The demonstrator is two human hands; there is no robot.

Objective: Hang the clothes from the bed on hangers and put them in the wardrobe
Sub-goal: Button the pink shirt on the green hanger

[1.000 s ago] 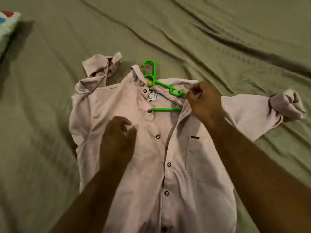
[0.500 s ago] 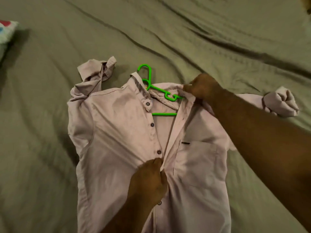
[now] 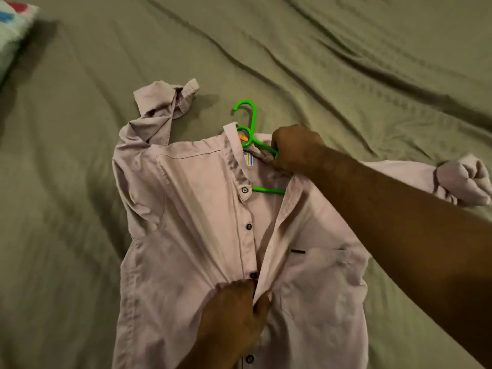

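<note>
A pale pink button-up shirt [image 3: 191,222] lies front-up on the green bedsheet [image 3: 319,62], both sleeves bunched at the cuffs. A bright green plastic hanger [image 3: 251,121] sits inside the collar, its hook sticking out past the neck and its lower bar showing in the open front. My right hand [image 3: 295,149] is closed on the right side of the collar where the hanger arm runs. My left hand [image 3: 235,307] pinches the button placket at mid-chest. The rest of the hanger is hidden under the fabric.
A white pillow [image 3: 13,30] with red and blue print lies at the far left edge. Wrinkled sheet surrounds the shirt on all sides. No wardrobe is in view.
My left hand dropped from the left chest panel to the placket and gripped it. My right hand stayed on the right collar. The shirt front has opened slightly, showing the label.
</note>
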